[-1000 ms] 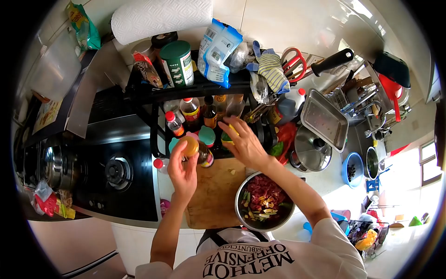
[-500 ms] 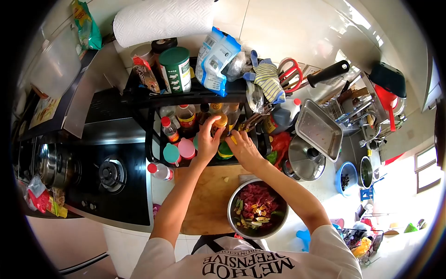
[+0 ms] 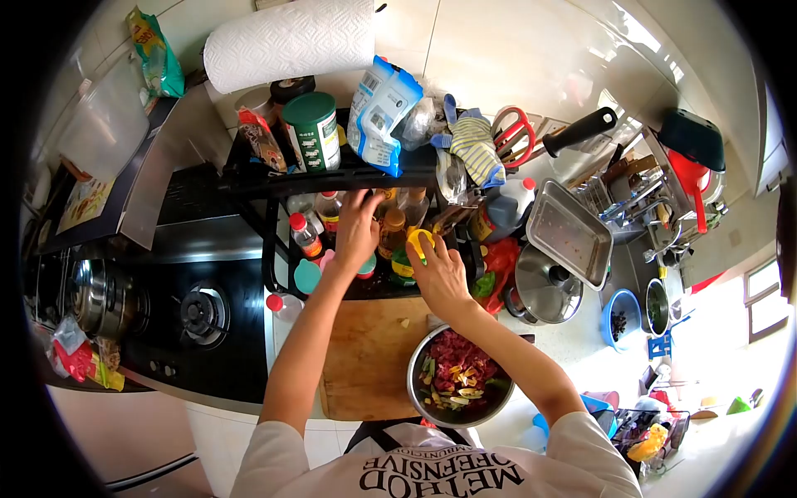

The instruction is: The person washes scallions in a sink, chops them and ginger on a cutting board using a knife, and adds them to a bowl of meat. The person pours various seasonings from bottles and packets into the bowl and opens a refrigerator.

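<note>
My left hand [image 3: 357, 231] reaches into the lower level of the black rack [image 3: 332, 179], its fingers closed around the top of a dark-capped bottle [image 3: 368, 197] that they mostly hide. My right hand [image 3: 442, 275] has its thumb and fingers on the yellow cap [image 3: 421, 242] of a green-labelled bottle [image 3: 402, 267] at the rack's front. Between the hands stands a brown-capped bottle [image 3: 393, 230]. A red-capped bottle [image 3: 306, 236] and a teal lid [image 3: 307, 276] are left of my left hand. Below my forearms, a steel bowl [image 3: 413, 390] holds red meat and sliced pieces.
A wooden cutting board [image 3: 361, 365] lies before me, beside a black gas stove [image 3: 199, 315]. On the rack's top are a green-lidded canister [image 3: 313, 137] and a blue-white bag [image 3: 380, 116]. At right are a metal tray [image 3: 569, 232] and a pot lid [image 3: 544, 282].
My left hand has left the brown-capped bottle and moved left and deeper into the rack. My right hand has shifted slightly right and remains at the yellow cap.
</note>
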Demonstrator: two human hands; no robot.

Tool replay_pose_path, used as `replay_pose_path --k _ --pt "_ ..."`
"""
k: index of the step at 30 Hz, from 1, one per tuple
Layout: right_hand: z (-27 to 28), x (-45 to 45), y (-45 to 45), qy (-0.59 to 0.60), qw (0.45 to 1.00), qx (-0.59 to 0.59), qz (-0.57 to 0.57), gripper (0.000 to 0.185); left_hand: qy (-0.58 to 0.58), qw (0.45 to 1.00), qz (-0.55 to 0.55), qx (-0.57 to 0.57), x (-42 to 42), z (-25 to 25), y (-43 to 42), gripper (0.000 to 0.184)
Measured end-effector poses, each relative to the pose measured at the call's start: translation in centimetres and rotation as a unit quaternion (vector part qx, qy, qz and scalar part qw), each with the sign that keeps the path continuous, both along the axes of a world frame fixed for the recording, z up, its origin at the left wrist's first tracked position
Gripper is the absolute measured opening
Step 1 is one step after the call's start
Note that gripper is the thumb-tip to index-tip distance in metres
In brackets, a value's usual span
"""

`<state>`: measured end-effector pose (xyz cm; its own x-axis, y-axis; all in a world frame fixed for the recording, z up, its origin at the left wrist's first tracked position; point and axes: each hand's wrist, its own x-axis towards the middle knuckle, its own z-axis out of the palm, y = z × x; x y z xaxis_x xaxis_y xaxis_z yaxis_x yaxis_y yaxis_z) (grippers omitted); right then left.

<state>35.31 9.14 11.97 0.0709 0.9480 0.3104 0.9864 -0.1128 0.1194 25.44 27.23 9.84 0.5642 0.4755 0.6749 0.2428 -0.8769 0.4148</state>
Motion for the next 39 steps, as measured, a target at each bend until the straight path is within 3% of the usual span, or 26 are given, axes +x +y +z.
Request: replay_pose_path --k 2,7,11,14,17,20,23,26,28,30,32,35,39 --pt "-0.3 -0.7 -1.4 0.049 0.999 -0.018 0.002 0.054 0.106 0.994 0.027 -0.03 0.8 -2.0 2.5 0.049" --pt "-0.3 -3.0 -5.9 0.138 0.989 -0.06 0.009 0.053 0.162 0.984 0.018 -0.072 1.6 -3.6 4.8 0.044" --pt "-0.6 -3.5 -9.4 0.199 0.978 -0.059 -0.006 0.049 0.159 0.987 0.011 -0.015 0.4 -3.5 4.1 0.029" --pt "-0.6 -3.2 -11.6 0.195 0.979 -0.062 -0.015 0.045 0.14 0.989 0.022 -0.04 -1.1 -3.2 2.7 0.031" --pt "-1.0 -3.2 -12.7 0.194 0.979 -0.056 -0.024 0.043 0.063 0.998 0.018 0.006 -1.8 -3.4 2.2 0.03" --pt "-1.2 -3.5 -13.0 0.229 0.972 -0.051 -0.02 0.043 0.116 0.992 0.017 -0.045 -1.4 -3.3 2.4 0.029" --pt "-0.7 -3.1 -11.9 0.255 0.966 -0.025 -0.016 0.043 0.15 0.988 0.044 0.002 -0.4 -2.9 2.6 0.029" --pt "0.2 -3.0 -10.7 0.25 0.968 0.016 0.003 0.047 0.052 0.996 0.027 0.072 0.6 2.1 -1.6 0.028" --pt "1.3 -3.7 -10.8 0.26 0.965 0.028 0.01 0.049 0.136 0.983 -0.106 -0.067 1.7 2.7 -4.5 0.033" --pt "1.1 -4.3 -11.6 0.266 0.964 0.016 0.001 0.05 0.243 0.964 -0.105 0.019 2.7 0.5 -5.8 0.049" --pt "1.2 -4.5 -12.7 0.27 0.963 0.01 -0.003 0.051 0.282 0.95 -0.103 -0.086 2.9 -0.6 -7.0 0.055" --pt "0.6 -4.5 -15.4 0.282 0.959 -0.003 -0.014 0.052 0.259 0.961 -0.1 -0.012 2.6 -1.7 -7.1 0.058" --pt "0.2 -3.1 -18.2 0.392 0.919 0.023 -0.035 0.064 0.183 0.974 -0.129 -0.018 -2.0 1.7 -10.1 0.056"
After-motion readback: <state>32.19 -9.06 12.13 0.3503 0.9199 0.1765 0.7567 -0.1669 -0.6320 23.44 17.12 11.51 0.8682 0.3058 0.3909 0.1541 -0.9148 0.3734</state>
